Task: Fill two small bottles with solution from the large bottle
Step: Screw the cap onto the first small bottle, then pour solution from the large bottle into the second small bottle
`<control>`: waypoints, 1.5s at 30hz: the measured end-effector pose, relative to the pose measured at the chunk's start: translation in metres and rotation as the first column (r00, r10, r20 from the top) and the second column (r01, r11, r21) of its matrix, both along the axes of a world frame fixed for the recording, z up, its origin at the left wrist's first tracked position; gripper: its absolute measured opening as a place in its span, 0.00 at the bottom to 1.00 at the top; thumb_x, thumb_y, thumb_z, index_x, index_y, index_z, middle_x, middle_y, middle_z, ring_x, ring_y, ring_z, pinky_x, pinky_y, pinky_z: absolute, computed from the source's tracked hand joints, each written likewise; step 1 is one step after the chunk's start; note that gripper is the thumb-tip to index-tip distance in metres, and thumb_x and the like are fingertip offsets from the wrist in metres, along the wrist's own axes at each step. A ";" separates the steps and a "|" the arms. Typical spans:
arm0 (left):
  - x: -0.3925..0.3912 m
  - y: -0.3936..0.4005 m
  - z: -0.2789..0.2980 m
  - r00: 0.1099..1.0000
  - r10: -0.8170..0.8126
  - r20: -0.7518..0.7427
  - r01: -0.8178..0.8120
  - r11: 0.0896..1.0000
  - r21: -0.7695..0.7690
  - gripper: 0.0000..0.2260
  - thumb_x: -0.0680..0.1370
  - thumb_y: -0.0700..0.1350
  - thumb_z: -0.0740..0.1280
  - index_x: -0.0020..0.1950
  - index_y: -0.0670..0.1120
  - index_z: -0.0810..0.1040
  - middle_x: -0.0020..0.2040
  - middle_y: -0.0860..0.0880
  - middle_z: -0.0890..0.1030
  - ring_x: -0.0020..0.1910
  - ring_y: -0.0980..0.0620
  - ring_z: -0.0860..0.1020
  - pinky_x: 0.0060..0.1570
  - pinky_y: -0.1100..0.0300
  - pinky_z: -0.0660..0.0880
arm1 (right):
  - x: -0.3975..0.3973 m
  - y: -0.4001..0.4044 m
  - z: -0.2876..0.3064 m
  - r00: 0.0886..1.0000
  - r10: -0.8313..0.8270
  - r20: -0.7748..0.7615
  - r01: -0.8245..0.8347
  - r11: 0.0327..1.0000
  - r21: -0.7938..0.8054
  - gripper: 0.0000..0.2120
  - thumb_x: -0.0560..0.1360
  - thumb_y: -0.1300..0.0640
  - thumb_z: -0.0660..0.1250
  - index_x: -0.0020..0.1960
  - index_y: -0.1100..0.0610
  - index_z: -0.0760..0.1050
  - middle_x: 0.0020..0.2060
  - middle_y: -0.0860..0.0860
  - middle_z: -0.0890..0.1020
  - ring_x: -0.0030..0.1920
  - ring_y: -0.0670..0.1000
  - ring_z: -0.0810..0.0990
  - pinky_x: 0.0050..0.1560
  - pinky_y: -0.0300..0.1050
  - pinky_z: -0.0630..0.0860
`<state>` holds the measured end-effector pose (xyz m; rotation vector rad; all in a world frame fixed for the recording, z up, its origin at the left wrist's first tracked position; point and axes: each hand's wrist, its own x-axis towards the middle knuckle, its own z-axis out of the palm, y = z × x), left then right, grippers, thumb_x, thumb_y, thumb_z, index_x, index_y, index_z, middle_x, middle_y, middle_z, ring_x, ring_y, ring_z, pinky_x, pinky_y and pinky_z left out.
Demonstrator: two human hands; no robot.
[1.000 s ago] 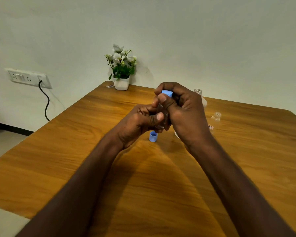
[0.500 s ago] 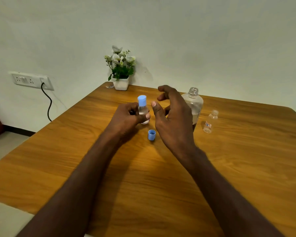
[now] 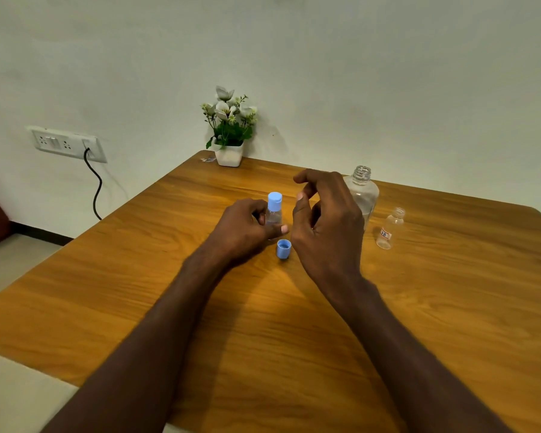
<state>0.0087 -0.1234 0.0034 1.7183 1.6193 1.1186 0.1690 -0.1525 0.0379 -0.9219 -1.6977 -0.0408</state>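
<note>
Moved since a second ago: my right hand (image 3: 327, 220) is off the blue cap of the capped small bottle (image 3: 274, 210); my left hand (image 3: 247, 228) has lowered that bottle toward the table (image 3: 138, 276).

Head view, item by item.

Left hand: fingers and thumb curled round the capped small bottle, holding it upright, at or just above the table; I cannot tell which.

Right hand: empty, fingers loosely bent, hovering between that bottle and the large bottle (image 3: 363, 195).

Large bottle: open-necked, upright, partly hidden behind my right hand.

Second small bottle (image 3: 389, 228): uncapped, looks empty, standing right of the large one.

Loose blue cap (image 3: 283, 248): on the table just below my hands.

Risks, as I judge them: my right hand, turning to reach, could knock the open large bottle and spill solution; my wrist could sweep the loose cap away; the light empty bottle could tip during pouring.
</note>
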 end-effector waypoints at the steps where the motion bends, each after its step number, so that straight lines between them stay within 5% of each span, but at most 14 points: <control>1: 0.000 0.000 0.001 1.000 0.004 -0.003 -0.004 1.000 0.007 0.12 0.74 0.55 0.77 0.52 0.50 0.83 0.47 0.48 0.82 0.42 0.52 0.76 0.41 0.53 0.73 | 0.000 -0.001 0.000 1.000 -0.010 -0.002 0.010 1.000 0.011 0.10 0.80 0.65 0.67 0.60 0.59 0.79 0.52 0.52 0.81 0.44 0.44 0.77 0.38 0.39 0.75; 6: 0.002 -0.005 0.009 0.994 0.102 0.041 -0.107 0.985 0.135 0.18 0.75 0.62 0.74 0.59 0.54 0.81 0.53 0.51 0.78 0.48 0.55 0.75 0.43 0.58 0.70 | 0.007 -0.004 0.010 0.981 -0.133 -0.138 0.151 0.980 0.129 0.10 0.79 0.64 0.68 0.60 0.61 0.79 0.49 0.55 0.77 0.45 0.44 0.73 0.42 0.33 0.67; 9: 0.005 -0.010 0.018 0.970 0.189 0.150 -0.232 0.901 0.368 0.09 0.81 0.54 0.71 0.51 0.48 0.81 0.48 0.51 0.81 0.46 0.56 0.77 0.44 0.57 0.73 | 0.019 0.001 0.016 0.941 -0.220 -0.256 0.270 0.946 0.181 0.12 0.78 0.62 0.69 0.61 0.63 0.77 0.50 0.58 0.77 0.49 0.51 0.74 0.46 0.39 0.70; 12: 0.004 -0.011 0.023 0.932 0.301 0.204 -0.364 0.773 0.520 0.10 0.84 0.44 0.68 0.44 0.41 0.78 0.42 0.45 0.80 0.41 0.49 0.76 0.42 0.50 0.73 | 0.029 0.008 0.017 0.891 -0.313 -0.328 0.363 0.926 0.103 0.18 0.79 0.54 0.71 0.64 0.62 0.75 0.58 0.57 0.77 0.56 0.54 0.75 0.53 0.47 0.72; 16: 0.013 -0.015 0.023 0.955 0.245 0.167 -0.296 0.736 0.610 0.14 0.84 0.44 0.67 0.40 0.41 0.74 0.38 0.44 0.75 0.38 0.49 0.72 0.37 0.58 0.67 | 0.028 0.013 0.006 0.868 -0.414 -0.275 0.410 0.909 -0.075 0.30 0.79 0.40 0.69 0.73 0.56 0.70 0.67 0.54 0.75 0.66 0.54 0.73 0.60 0.57 0.74; 20: 0.025 -0.015 0.019 0.986 0.154 0.065 -0.157 0.714 0.682 0.11 0.84 0.44 0.67 0.43 0.45 0.74 0.40 0.50 0.74 0.40 0.50 0.72 0.40 0.59 0.68 | 0.026 0.018 -0.006 0.881 -0.385 -0.273 0.341 0.919 -0.197 0.37 0.77 0.37 0.71 0.78 0.54 0.63 0.70 0.53 0.74 0.67 0.54 0.75 0.59 0.60 0.80; 23: 0.030 -0.014 0.015 0.991 0.130 0.001 -0.094 0.711 0.697 0.07 0.84 0.45 0.67 0.48 0.44 0.77 0.43 0.52 0.77 0.43 0.51 0.74 0.42 0.57 0.71 | 0.027 0.023 -0.014 0.894 -0.346 -0.285 0.268 0.922 -0.279 0.40 0.75 0.42 0.76 0.78 0.50 0.59 0.69 0.52 0.77 0.63 0.52 0.80 0.56 0.53 0.83; 27: 0.033 -0.015 0.014 0.993 0.108 -0.038 -0.050 0.711 0.702 0.06 0.84 0.46 0.67 0.50 0.45 0.78 0.45 0.51 0.78 0.45 0.51 0.74 0.44 0.57 0.72 | 0.031 0.030 -0.022 0.909 -0.348 -0.231 0.250 0.896 -0.368 0.42 0.72 0.46 0.80 0.76 0.49 0.60 0.68 0.52 0.79 0.63 0.54 0.81 0.51 0.41 0.74; 32: 0.038 -0.021 0.018 0.993 0.107 -0.049 -0.042 0.712 0.701 0.06 0.84 0.46 0.66 0.51 0.44 0.78 0.46 0.50 0.79 0.45 0.54 0.74 0.45 0.68 0.66 | 0.038 0.029 -0.016 0.906 -0.314 -0.283 0.214 0.918 -0.334 0.34 0.72 0.45 0.79 0.71 0.50 0.67 0.62 0.48 0.81 0.55 0.49 0.82 0.43 0.26 0.67; 36: 0.048 -0.028 0.023 0.997 0.064 -0.034 -0.023 0.729 0.685 0.05 0.84 0.44 0.67 0.51 0.44 0.79 0.45 0.51 0.79 0.44 0.52 0.76 0.44 0.69 0.66 | 0.045 0.025 0.006 0.873 -0.295 -0.389 0.204 0.944 -0.258 0.34 0.71 0.44 0.79 0.71 0.50 0.68 0.61 0.48 0.81 0.53 0.48 0.82 0.45 0.33 0.76; 40: 0.069 -0.034 0.024 0.999 -0.040 0.007 0.026 0.769 0.639 0.02 0.83 0.40 0.68 0.52 0.42 0.80 0.45 0.51 0.81 0.45 0.51 0.78 0.44 0.67 0.70 | 0.064 0.022 0.033 0.846 -0.284 -0.452 0.215 0.956 -0.199 0.37 0.69 0.43 0.81 0.70 0.52 0.68 0.60 0.47 0.81 0.48 0.44 0.81 0.39 0.22 0.73; 45: 0.116 -0.029 0.025 0.989 -0.061 0.138 -0.010 0.884 0.468 0.08 0.81 0.40 0.71 0.59 0.45 0.79 0.51 0.51 0.83 0.50 0.53 0.81 0.42 0.73 0.70 | 0.103 0.011 0.043 0.824 -0.289 -0.488 0.255 0.957 -0.138 0.37 0.67 0.41 0.81 0.67 0.53 0.68 0.55 0.46 0.83 0.46 0.43 0.84 0.42 0.28 0.76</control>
